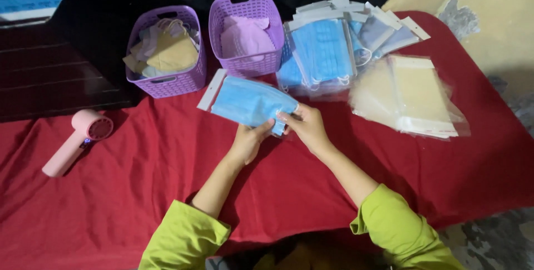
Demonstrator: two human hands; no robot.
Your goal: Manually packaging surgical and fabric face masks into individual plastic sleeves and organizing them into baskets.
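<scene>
Sleeves: we see loose lime-green fabric on both arms, pushed up and bunched near the elbows
Forearms: we note them bare from cuff to wrist, without watch or bracelet in view
Left hand (246,141): we find it bare and ungloved
Right hand (307,128): we find it bare, with short, pale fingernails at the fingertips (282,117)

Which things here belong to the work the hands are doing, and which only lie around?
In use:
- left hand and right hand, both with a grip on the blue face mask in a clear plastic sleeve
- stack of bagged blue masks
- pile of empty clear sleeves

Lying about:
- pink handheld fan
- two purple plastic baskets
</scene>
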